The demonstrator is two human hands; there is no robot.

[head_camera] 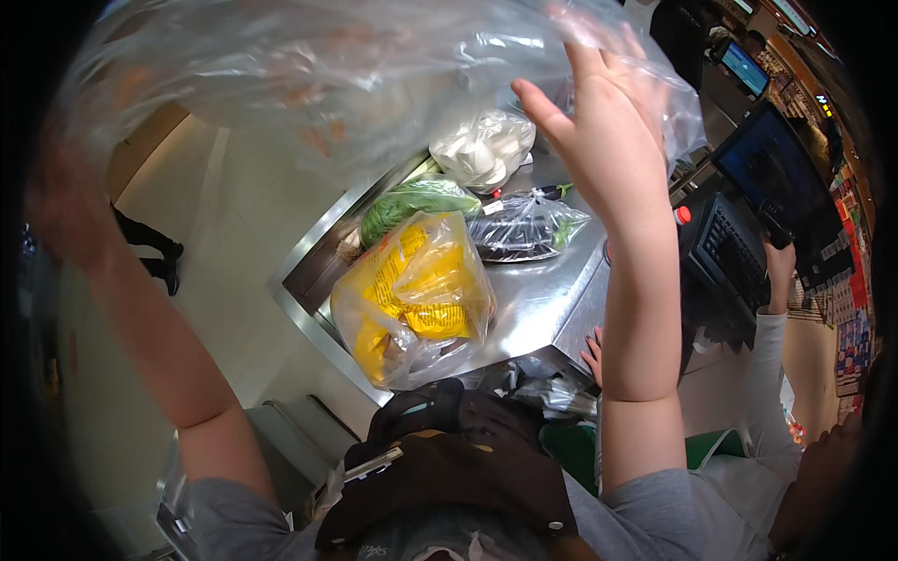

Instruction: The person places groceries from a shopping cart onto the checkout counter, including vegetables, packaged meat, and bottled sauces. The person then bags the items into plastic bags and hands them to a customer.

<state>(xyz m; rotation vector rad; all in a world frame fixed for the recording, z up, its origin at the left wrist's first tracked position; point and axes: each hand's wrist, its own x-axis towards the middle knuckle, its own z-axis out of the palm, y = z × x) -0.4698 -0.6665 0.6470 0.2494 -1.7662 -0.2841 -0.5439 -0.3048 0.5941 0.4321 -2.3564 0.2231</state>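
Observation:
A large, clear plastic bag [316,77] with blurred orange print is spread across the top of the view. My right hand [603,91] is raised with fingers apart against or inside its right part. My left hand [70,196] is raised at the far left by the bag's other side, too blurred to read its grip. Below, on the metal counter [526,291], lie a clear bag with yellow packaging [428,280], bagged leafy greens [414,203], a bag of white sliced-looking food [484,154] and bagged dark eggplants [515,228].
The counter has a raised metal rim [309,245]. At the right are a monitor [772,175], a keyboard [729,238] and a co-worker's hand on a handheld scanner [775,221]; their other hand [594,357] rests by the counter's edge. A person's legs show at the left.

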